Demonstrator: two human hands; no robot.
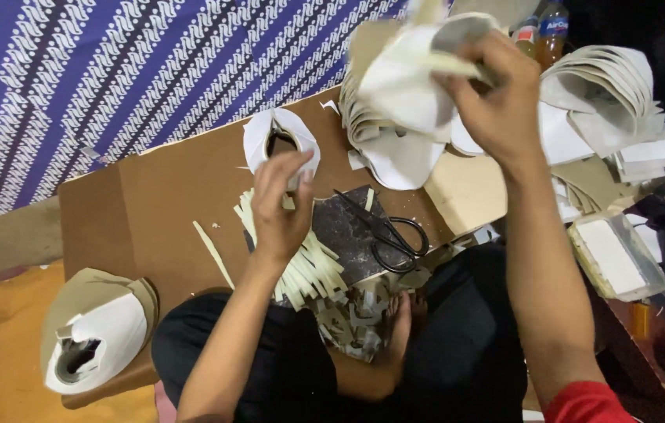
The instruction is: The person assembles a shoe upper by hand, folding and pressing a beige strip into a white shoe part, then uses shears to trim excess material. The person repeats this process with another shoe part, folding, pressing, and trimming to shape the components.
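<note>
- Person's lap, black cloth; a bare foot [404, 313] tucked between the knees.
- Heap of off-white trimmings [309, 266]: thin, stiff strips fanned at the near edge of the board, with smaller curled scraps below.
- Scissors [389, 232]: black metal, loop handles, lying closed on a dark mottled slab [346, 235].
- Brown cardboard sheet [168, 196]: matte, flat, serving as the work surface.
- Left hand [279, 207]: fingers curled narrowly about the rim of a white curved shoe-upper piece [279, 141] with a dark opening, standing on the cardboard.
- Right hand [497, 98]: raised, fingers pinched on a pale, floppy cut piece [407, 74].
- Stacks of white curved cut pieces [610, 98]: nested, smooth, at the far right.
- Formed white-and-tan upper [101, 333], near left.
- Blue-and-white patterned cloth [113, 70], farthest back.
</note>
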